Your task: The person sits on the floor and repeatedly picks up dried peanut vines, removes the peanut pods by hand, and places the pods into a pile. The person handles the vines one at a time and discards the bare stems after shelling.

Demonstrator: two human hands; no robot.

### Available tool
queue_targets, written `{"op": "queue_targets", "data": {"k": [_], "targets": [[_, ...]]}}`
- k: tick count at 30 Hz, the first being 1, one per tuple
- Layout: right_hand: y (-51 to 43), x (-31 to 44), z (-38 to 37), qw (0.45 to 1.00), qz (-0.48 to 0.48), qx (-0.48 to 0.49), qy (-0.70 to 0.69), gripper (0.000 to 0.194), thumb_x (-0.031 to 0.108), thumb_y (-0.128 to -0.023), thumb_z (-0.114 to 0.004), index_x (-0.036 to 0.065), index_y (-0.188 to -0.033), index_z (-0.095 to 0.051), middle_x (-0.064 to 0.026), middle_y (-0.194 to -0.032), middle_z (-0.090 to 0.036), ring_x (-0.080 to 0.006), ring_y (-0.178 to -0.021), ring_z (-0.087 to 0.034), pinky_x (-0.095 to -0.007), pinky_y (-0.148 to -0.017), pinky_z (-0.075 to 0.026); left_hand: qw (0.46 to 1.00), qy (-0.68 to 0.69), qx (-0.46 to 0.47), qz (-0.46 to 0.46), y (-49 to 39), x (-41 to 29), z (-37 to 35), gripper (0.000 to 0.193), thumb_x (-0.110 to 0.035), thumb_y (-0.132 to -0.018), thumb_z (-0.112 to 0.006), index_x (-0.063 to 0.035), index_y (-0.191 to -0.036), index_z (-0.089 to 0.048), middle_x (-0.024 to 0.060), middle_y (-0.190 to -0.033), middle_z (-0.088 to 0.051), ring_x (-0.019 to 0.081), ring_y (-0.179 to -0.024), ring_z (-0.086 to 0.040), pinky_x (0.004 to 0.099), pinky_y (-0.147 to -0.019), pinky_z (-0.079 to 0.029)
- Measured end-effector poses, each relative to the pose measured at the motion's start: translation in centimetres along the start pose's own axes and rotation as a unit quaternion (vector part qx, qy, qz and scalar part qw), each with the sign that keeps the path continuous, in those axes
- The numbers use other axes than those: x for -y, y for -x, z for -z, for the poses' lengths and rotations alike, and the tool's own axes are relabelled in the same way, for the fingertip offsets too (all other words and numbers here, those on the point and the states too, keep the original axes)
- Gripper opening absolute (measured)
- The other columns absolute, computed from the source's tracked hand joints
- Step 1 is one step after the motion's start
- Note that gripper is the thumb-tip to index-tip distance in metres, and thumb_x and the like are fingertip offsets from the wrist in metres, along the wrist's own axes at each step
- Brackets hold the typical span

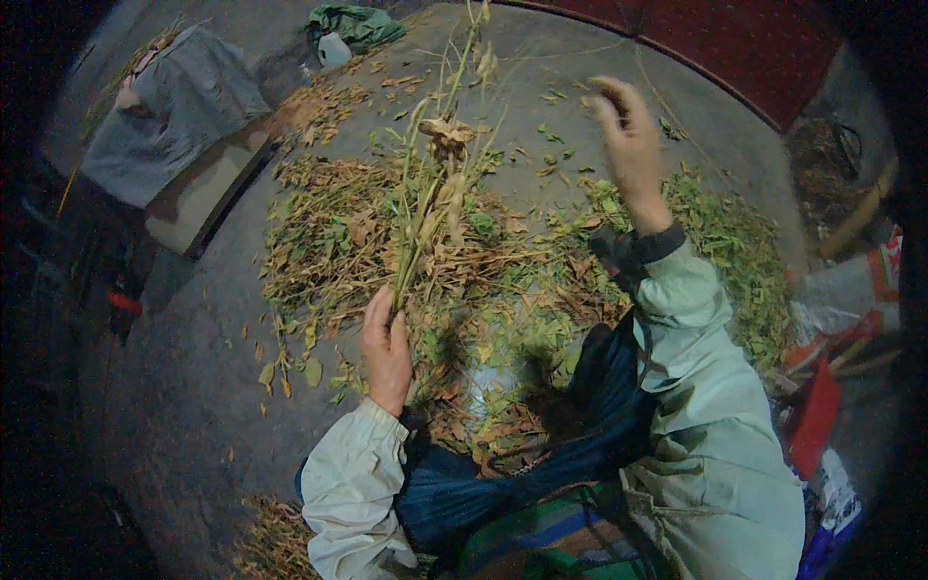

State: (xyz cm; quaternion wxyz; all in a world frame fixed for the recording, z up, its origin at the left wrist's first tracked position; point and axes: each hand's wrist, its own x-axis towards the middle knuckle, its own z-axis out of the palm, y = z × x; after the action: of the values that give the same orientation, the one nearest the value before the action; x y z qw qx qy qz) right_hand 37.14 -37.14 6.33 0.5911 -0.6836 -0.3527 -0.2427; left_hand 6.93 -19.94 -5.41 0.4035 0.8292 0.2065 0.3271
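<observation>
My left hand (386,355) grips the lower ends of a small bunch of leguminous plant stalks (413,243). The bunch stands upright and bears pale pods (454,199) and a curled dry leaf (446,130). To the right and farther off, my right hand (632,141) is raised over the floor, its fingers curved and apart from the thumb. It looks blurred, and I see nothing in it. Beneath the bunch lies a heap of cut stalks and dry leaves (326,232). Looser green and yellow leaves (522,319) spread between my legs.
A grey cloth (181,116) drapes a box-like object at the upper left. Green sheeting (359,27) and a pale plastic container (333,51) lie at the back. More greenery (732,246) is piled right, near sacks (841,297) and a red object (813,417). Dry stalks (272,540) lie lower left.
</observation>
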Motion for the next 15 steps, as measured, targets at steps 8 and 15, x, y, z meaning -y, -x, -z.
{"op": "queue_targets", "data": {"k": [8,15], "targets": [[3.2,2.8,-4.5,0.943,0.206,0.144,0.218,0.022,0.021,-0.072,-0.066,0.005,-0.086,-0.059,-0.01,-0.073,-0.052,-0.0293,-0.066,-0.051,-0.036,-0.06,-0.042,0.991,-0.093,0.031,-0.086,0.4,-1.8,-0.4,0.04,0.009,-0.075,-0.047,-0.0016,-0.113,-0.049,0.0164,-0.12,-0.048,0.0319,-0.112,-0.045,0.0369,-0.094,-0.035],[2.4,1.5,-3.9,0.978,-0.13,0.139,-0.088,0.025,0.026,-0.081,-0.058,0.001,-0.08,-0.058,-0.0083,-0.069,-0.053,-0.014,-0.062,-0.05,-0.0293,-0.055,-0.038,0.995,-0.043,0.031,-0.084,-0.1,-1.7,-0.6,0.036,0.006,-0.078,-0.047,-0.0012,-0.114,-0.049,0.016,-0.12,-0.047,0.0322,-0.112,-0.045,0.037,-0.094,-0.035]]}}
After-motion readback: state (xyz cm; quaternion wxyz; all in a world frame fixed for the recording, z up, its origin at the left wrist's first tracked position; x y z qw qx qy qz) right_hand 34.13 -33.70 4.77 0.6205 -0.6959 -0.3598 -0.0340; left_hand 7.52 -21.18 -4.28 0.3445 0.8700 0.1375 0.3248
